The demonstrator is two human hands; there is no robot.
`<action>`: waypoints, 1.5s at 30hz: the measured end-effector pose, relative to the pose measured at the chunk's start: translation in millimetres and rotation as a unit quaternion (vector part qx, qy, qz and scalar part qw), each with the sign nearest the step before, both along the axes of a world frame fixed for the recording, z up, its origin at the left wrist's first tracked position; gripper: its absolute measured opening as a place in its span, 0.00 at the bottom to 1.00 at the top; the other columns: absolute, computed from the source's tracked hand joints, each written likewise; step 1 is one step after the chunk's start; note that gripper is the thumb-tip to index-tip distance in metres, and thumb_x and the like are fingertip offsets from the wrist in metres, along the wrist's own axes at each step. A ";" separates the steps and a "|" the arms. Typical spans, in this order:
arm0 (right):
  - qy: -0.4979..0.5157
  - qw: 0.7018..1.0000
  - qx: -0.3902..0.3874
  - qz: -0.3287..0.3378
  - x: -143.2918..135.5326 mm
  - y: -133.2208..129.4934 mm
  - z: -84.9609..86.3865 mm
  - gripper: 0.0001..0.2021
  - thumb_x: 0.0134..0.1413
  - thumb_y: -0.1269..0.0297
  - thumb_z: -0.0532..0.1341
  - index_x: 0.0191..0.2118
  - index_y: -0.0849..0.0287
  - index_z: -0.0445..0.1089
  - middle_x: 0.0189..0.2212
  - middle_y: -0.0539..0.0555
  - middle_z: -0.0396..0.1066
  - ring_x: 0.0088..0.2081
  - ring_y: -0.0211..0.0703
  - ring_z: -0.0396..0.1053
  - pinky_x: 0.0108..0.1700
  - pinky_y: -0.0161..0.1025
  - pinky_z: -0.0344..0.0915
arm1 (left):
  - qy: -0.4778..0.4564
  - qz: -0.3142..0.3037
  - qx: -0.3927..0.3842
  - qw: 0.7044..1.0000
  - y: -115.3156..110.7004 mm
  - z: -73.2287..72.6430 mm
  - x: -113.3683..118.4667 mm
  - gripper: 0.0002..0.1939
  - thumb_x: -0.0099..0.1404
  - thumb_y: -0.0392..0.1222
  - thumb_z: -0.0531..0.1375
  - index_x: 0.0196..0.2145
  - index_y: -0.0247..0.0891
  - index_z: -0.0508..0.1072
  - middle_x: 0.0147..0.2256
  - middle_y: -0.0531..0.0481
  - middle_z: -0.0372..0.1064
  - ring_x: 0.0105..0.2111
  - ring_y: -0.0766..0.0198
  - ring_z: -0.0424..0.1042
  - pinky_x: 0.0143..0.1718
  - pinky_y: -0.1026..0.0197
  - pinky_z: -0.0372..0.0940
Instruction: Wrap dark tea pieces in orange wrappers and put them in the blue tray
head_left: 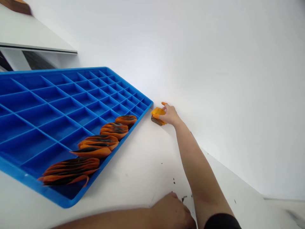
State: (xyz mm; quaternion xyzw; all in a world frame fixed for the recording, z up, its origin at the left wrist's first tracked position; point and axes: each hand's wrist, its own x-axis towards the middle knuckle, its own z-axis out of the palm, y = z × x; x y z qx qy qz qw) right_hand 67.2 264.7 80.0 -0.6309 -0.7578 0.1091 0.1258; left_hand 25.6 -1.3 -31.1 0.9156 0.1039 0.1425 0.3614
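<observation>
At the foot of the white wall, my right hand (170, 115) reaches out, with orange covers on the thumb and index fingertips. Its thumb lies against a small yellow-orange piece (158, 111) with a dark lower part, whose kind I cannot make out. The index finger is raised off it. Low in the view, my left hand (172, 211) is curled closed above the white table, its fingers mostly hidden under the back of the hand. Left of both hands is a blue compartment tray (111, 159). Several fanned bundles of orange and black sheets (97, 146) fill compartments along its near right side.
The white table (140, 178) meets a white wall (202, 63) behind my right hand. Small dark scraps (183, 198) lie beside my left hand. A pale shelf (35, 35) stands beyond the tray, with a brown object (17, 7) at the top left corner.
</observation>
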 end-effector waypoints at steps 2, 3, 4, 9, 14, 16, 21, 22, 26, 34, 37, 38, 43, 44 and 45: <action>0.011 1.000 0.003 0.004 3.9 0.1 -0.1 0.48 0.40 0.44 0.71 0.67 0.55 0.60 0.55 0.62 0.69 0.59 0.59 0.67 0.56 0.56 0.71 | 0.030 -0.013 0.018 0.999 3.1 -1.5 5.4 0.06 0.63 0.42 0.66 0.40 0.47 0.79 0.42 0.55 0.82 0.39 0.58 0.79 0.39 0.53 0.61; 0.017 1.000 0.006 0.003 5.7 0.4 -1.0 0.48 0.40 0.44 0.71 0.67 0.56 0.61 0.55 0.62 0.69 0.59 0.59 0.67 0.56 0.56 0.71 | 0.042 -0.016 0.023 0.999 4.1 -2.1 7.2 0.07 0.63 0.41 0.65 0.41 0.47 0.79 0.43 0.54 0.82 0.41 0.57 0.79 0.38 0.53 0.61; 0.024 1.000 0.010 0.002 7.4 0.7 -2.5 0.47 0.40 0.44 0.71 0.66 0.57 0.61 0.55 0.63 0.69 0.60 0.59 0.67 0.57 0.55 0.71 | 0.048 -0.019 0.025 0.998 4.5 -2.7 8.3 0.08 0.63 0.41 0.65 0.41 0.46 0.79 0.44 0.53 0.81 0.42 0.56 0.79 0.36 0.54 0.61; 0.051 0.998 0.030 0.006 10.7 1.8 -13.2 0.45 0.44 0.42 0.70 0.66 0.58 0.61 0.58 0.63 0.68 0.58 0.54 0.69 0.55 0.50 0.72 | -0.004 0.003 -0.001 1.000 1.7 -10.5 7.6 0.12 0.61 0.43 0.62 0.43 0.48 0.80 0.42 0.54 0.82 0.41 0.56 0.79 0.32 0.55 0.59; 0.032 0.999 0.038 0.015 5.4 3.2 -16.4 0.42 0.43 0.44 0.71 0.63 0.54 0.65 0.55 0.58 0.71 0.53 0.53 0.72 0.50 0.49 0.73 | -0.062 0.021 -0.006 0.998 -1.4 -23.3 13.8 0.14 0.56 0.44 0.65 0.42 0.49 0.80 0.40 0.55 0.82 0.37 0.56 0.79 0.32 0.55 0.59; 0.018 0.999 0.041 0.013 2.1 3.4 -15.2 0.42 0.41 0.44 0.72 0.63 0.52 0.66 0.54 0.57 0.72 0.52 0.54 0.72 0.49 0.50 0.73 | -0.055 0.019 -0.003 0.998 -1.4 -26.1 17.6 0.14 0.56 0.44 0.66 0.42 0.49 0.80 0.38 0.55 0.82 0.36 0.56 0.79 0.31 0.56 0.58; 0.014 0.998 0.054 -0.003 -4.4 0.1 -11.2 0.51 0.43 0.43 0.71 0.73 0.45 0.53 0.52 0.54 0.73 0.49 0.51 0.74 0.48 0.49 0.72 | -0.065 0.023 0.003 0.998 -1.0 -25.2 18.1 0.12 0.57 0.43 0.65 0.41 0.48 0.79 0.36 0.54 0.82 0.35 0.57 0.78 0.28 0.56 0.56; 0.016 0.998 0.060 -0.009 -5.1 -0.5 -10.7 0.52 0.43 0.44 0.71 0.73 0.45 0.51 0.52 0.53 0.73 0.49 0.51 0.74 0.48 0.49 0.72 | -0.067 0.022 -0.001 0.998 -0.8 -23.4 16.4 0.12 0.58 0.44 0.65 0.41 0.48 0.79 0.37 0.54 0.82 0.36 0.56 0.78 0.29 0.56 0.56; 0.030 0.996 0.078 -0.025 -5.1 -1.0 -10.3 0.52 0.43 0.46 0.70 0.73 0.49 0.51 0.53 0.54 0.74 0.51 0.52 0.74 0.50 0.50 0.71 | -0.050 0.011 -0.014 0.999 0.5 -13.7 9.0 0.09 0.61 0.48 0.63 0.39 0.47 0.80 0.38 0.52 0.82 0.37 0.55 0.79 0.31 0.55 0.58; 0.088 0.988 0.125 -0.024 6.2 -4.2 -10.7 0.57 0.47 0.45 0.68 0.75 0.55 0.37 0.57 0.60 0.70 0.57 0.54 0.70 0.54 0.51 0.70 | -0.056 0.013 -0.013 0.998 -0.1 -8.3 4.5 0.10 0.66 0.50 0.60 0.38 0.45 0.79 0.36 0.53 0.82 0.36 0.57 0.78 0.35 0.52 0.60; 0.108 0.983 0.150 -0.022 9.3 -9.1 -9.3 0.58 0.46 0.46 0.69 0.75 0.52 0.35 0.59 0.58 0.69 0.60 0.53 0.67 0.56 0.51 0.69 | -0.061 0.022 -0.015 0.998 -0.9 -4.1 0.5 0.12 0.67 0.51 0.59 0.36 0.44 0.79 0.35 0.53 0.82 0.33 0.58 0.77 0.35 0.53 0.60; 0.117 0.980 0.163 -0.018 9.5 -11.0 -8.9 0.57 0.46 0.47 0.69 0.75 0.52 0.34 0.60 0.57 0.68 0.61 0.52 0.66 0.57 0.50 0.68 | -0.060 0.026 -0.016 0.998 -1.3 -3.0 -0.6 0.12 0.68 0.51 0.58 0.36 0.44 0.80 0.35 0.53 0.82 0.33 0.58 0.77 0.35 0.53 0.60; 0.168 0.947 0.274 -0.004 6.0 -19.9 -8.5 0.49 0.52 0.47 0.65 0.73 0.50 0.39 0.62 0.59 0.64 0.62 0.51 0.64 0.59 0.51 0.67 | -0.078 0.029 -0.016 0.996 -2.2 -7.7 1.4 0.09 0.65 0.48 0.61 0.39 0.47 0.80 0.38 0.54 0.83 0.35 0.58 0.79 0.37 0.53 0.61; 0.176 0.943 0.283 -0.012 5.1 -21.0 -8.8 0.48 0.52 0.47 0.64 0.73 0.50 0.40 0.61 0.59 0.64 0.63 0.51 0.63 0.59 0.51 0.67 | -0.083 0.023 -0.013 0.996 -2.0 -9.8 2.8 0.09 0.63 0.47 0.62 0.39 0.48 0.81 0.38 0.55 0.83 0.36 0.57 0.79 0.37 0.53 0.61; 0.183 0.941 0.285 -0.021 4.4 -21.7 -9.4 0.47 0.53 0.47 0.64 0.72 0.50 0.41 0.61 0.60 0.64 0.62 0.51 0.64 0.58 0.51 0.68 | -0.086 0.018 -0.010 0.996 -1.6 -11.5 4.0 0.09 0.62 0.47 0.62 0.39 0.48 0.81 0.39 0.55 0.83 0.36 0.57 0.79 0.37 0.54 0.61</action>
